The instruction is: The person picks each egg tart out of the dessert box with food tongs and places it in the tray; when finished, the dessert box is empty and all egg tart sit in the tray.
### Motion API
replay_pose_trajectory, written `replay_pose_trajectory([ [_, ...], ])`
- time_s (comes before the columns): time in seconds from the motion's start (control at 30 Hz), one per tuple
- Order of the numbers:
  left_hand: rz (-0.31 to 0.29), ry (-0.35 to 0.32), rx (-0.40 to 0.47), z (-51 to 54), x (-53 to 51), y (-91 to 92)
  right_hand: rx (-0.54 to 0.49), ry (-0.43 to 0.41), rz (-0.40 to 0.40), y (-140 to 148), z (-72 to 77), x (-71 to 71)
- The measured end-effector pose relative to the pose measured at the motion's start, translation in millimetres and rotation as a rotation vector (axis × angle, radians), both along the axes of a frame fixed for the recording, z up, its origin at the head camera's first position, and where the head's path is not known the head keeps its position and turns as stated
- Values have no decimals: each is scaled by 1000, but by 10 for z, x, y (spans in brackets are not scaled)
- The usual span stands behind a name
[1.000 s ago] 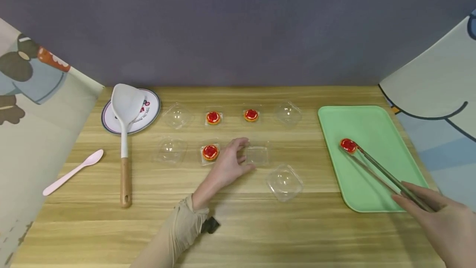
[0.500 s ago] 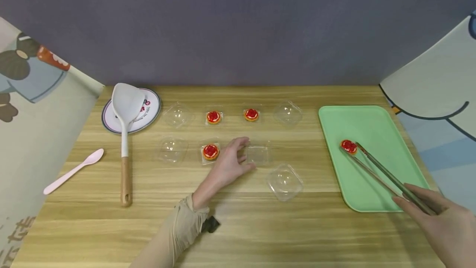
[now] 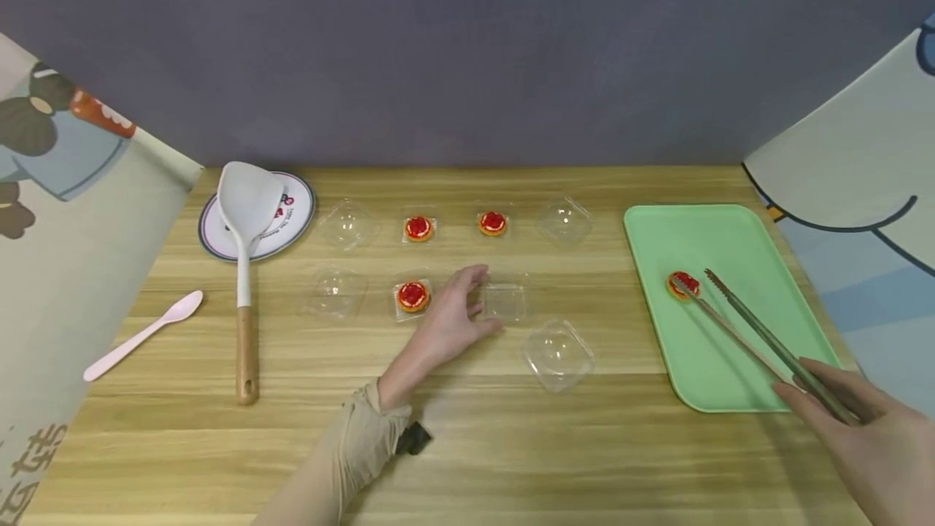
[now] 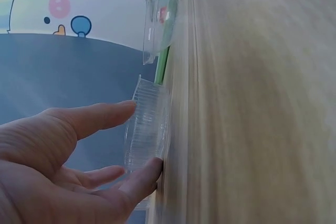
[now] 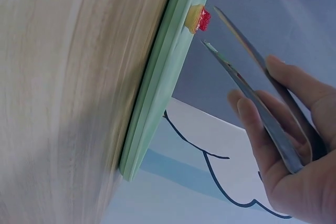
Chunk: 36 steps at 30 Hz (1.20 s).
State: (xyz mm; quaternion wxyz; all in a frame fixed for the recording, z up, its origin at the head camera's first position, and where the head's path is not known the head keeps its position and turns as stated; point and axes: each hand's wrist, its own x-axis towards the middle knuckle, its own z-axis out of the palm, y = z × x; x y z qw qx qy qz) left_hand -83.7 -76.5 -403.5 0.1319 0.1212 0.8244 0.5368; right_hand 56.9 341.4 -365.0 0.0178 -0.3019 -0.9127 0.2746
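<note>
My right hand (image 3: 869, 428) holds metal tongs (image 3: 774, 339) over the green tray (image 3: 730, 234); their tips stand apart. A small red-topped tart (image 3: 682, 286) lies on the tray under one tip, and in the right wrist view the tart (image 5: 198, 19) sits clear of both tips. My left hand (image 3: 449, 319) rests beside an empty clear plastic box (image 3: 506, 303), thumb and fingers spread around its left edge. In the left wrist view the fingers of the left hand (image 4: 79, 161) are at the ribbed box (image 4: 146, 129); whether they press it is hard to tell.
Three more tarts sit in clear boxes, one (image 3: 413, 296) just left of my left hand. Clear domed lids (image 3: 558, 355) lie around them. At the left are a plate (image 3: 295, 226), a white spatula (image 3: 245, 266) with wooden handle and a pink spoon (image 3: 146, 338).
The tongs have opened and risen off the tart, which was between their tips and now lies free on the tray. My left hand has stayed in place.
</note>
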Motion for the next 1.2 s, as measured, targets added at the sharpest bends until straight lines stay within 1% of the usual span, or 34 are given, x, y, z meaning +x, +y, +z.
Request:
replay_pose_trajectory([
  [0.07, 5, -1, -2, 8, 13, 1, -27, 11, -23, -32, 11, -9],
  [0.17, 22, 13, 5, 33, 40, 2, -53, 59, -44, -66, 28, -24],
  [0.23, 48, 21, 16, 75, 62, -2, -44, 80, -44, -96, 49, -40],
  [0.3, 78, 45, 46, 131, 88, -16, -38, 107, -26, -117, 62, -52],
  [0.43, 142, 72, 136, 282, 142, -91, -27, 137, 45, -186, 93, -96],
  [0.5, 169, 73, 177, 351, 161, -159, -48, 143, 76, -234, 107, -122],
  [0.63, 221, 59, 236, 430, 176, -353, -68, 181, 174, -347, 136, -170],
  [0.77, 283, 56, 258, 449, 188, -580, -128, 234, 283, -481, 156, -231],
  [0.87, 323, 49, 231, 439, 209, -725, -145, 237, 341, -592, 164, -280],
  [0.97, 353, 40, 183, 404, 232, -840, -115, 265, 414, -711, 180, -333],
  [1.07, 371, 27, 138, 370, 246, -924, -110, 293, 497, -838, 203, -381],
  [1.2, 375, -8, 115, 312, 240, -999, -120, 349, 616, -1000, 210, -451],
])
